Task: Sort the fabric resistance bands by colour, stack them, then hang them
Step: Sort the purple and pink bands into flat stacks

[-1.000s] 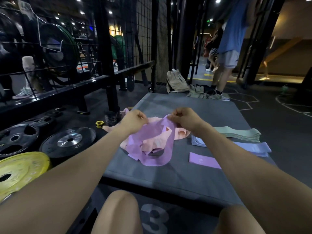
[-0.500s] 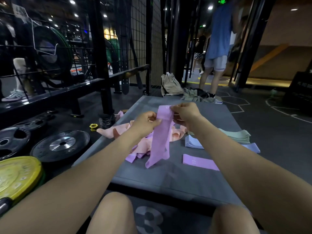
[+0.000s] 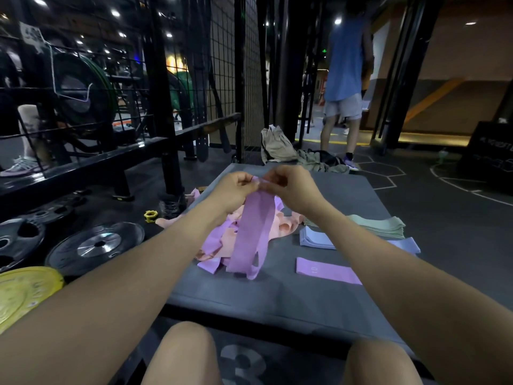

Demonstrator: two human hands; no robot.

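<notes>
hands: left hand (image 3: 236,190) and right hand (image 3: 291,187) close together, both pinching the purple band's (image 3: 249,240) top end
band axis: hangs straight down below them
target: flat purple band (image 3: 327,270) lies down-right, nearer the right hand

Dark gym floor (image 3: 444,218) with white lines at two o'clock, black mesh rack (image 3: 227,79) at twelve, ceiling spots (image 3: 115,13) glowing at eleven, weight plates (image 3: 94,245) lying at nine.
</notes>
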